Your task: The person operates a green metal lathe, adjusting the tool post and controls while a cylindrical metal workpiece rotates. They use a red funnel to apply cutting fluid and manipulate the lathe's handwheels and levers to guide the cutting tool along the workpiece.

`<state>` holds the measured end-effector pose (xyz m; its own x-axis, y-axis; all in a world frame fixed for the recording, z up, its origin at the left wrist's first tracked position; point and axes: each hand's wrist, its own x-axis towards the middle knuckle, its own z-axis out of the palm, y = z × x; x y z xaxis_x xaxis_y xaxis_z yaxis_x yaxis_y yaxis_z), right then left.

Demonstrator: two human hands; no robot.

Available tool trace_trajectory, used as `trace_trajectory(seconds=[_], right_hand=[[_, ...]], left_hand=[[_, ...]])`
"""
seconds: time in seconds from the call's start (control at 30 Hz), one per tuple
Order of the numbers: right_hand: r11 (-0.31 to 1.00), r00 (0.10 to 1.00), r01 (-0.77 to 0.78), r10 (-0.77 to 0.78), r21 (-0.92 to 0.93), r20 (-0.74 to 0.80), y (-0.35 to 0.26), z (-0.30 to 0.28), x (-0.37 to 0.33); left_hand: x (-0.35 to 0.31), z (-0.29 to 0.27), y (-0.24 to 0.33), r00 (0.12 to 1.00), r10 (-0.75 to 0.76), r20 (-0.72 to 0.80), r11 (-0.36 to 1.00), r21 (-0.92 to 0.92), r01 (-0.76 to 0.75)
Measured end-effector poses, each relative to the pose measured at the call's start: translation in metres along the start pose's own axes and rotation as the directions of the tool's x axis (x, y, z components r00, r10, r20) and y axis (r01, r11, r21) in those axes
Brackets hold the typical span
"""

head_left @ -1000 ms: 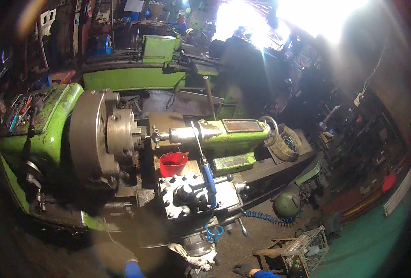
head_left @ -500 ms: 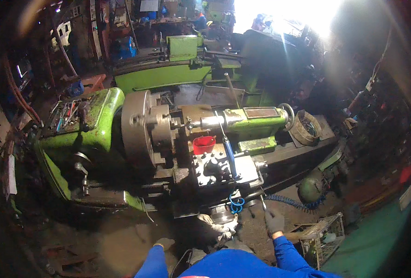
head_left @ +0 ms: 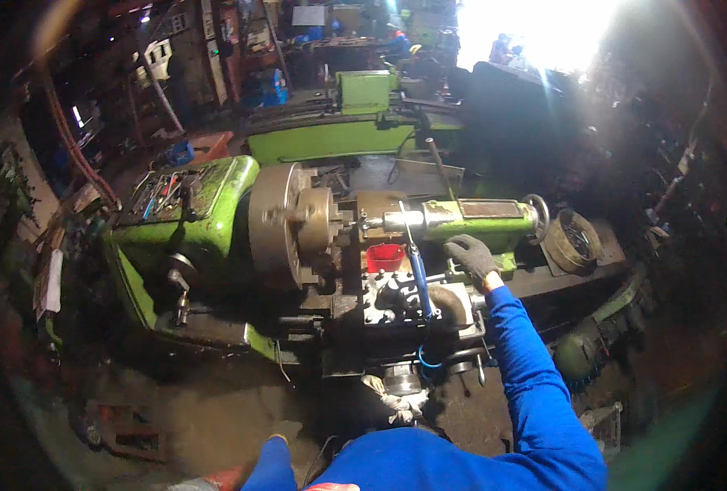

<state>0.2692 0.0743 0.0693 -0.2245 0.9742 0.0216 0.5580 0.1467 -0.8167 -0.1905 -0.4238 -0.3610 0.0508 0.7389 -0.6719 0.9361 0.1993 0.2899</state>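
My right hand [head_left: 472, 258], in a grey glove, reaches over the lathe carriage beside the green tailstock [head_left: 482, 214]. Its fingers are loosely curved, with nothing visible in them. Just left of it a blue air gun [head_left: 420, 281] with a thin metal nozzle leans across the tool post [head_left: 386, 296], its blue hose hanging below. A red cup [head_left: 386, 258] sits behind the tool post. My left hand [head_left: 288, 429] is low by my body, mostly hidden by the blue sleeve, so its fingers cannot be made out.
A large chuck [head_left: 275, 221] and green headstock [head_left: 179, 225] with tools on top stand at left. A round tub [head_left: 572, 243] rests right of the tailstock. Carriage handles [head_left: 481, 372] and a rag [head_left: 398, 403] are at the front. Another green lathe [head_left: 331, 143] stands behind.
My right hand has left the carriage lever at the front and moved up and away to beside the tailstock. The whole view has shifted, with the lathe now farther right.
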Motion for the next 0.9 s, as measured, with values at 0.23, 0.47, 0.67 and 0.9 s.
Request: trace_trajectory(seconds=[0.23,0.47,0.67,0.9], right_hand=[[0.892,0.949,0.209,-0.086,-0.4,0.304,-0.028,0.071,0.075],[0.778,0.918,0.376,-0.238,-0.504,0.317,-0.002,0.113,0.111],[0.699,0.837,0.519,-0.299,-0.492,0.458,-0.003,0.098,0.119],[0.674,0.872,0.49,-0.372,-0.552,0.319,0.011,0.125,0.126]], left_hand=[[-0.073,0.059,0.025,0.958,-0.282,0.054,0.956,-0.072,0.286],[-0.099,0.076,0.068,0.945,-0.324,-0.052,0.935,-0.17,0.311],[-0.101,0.057,0.121,0.98,-0.143,-0.14,0.979,-0.167,0.119],[-0.132,0.086,0.181,0.973,-0.227,-0.047,0.97,-0.096,0.222]])
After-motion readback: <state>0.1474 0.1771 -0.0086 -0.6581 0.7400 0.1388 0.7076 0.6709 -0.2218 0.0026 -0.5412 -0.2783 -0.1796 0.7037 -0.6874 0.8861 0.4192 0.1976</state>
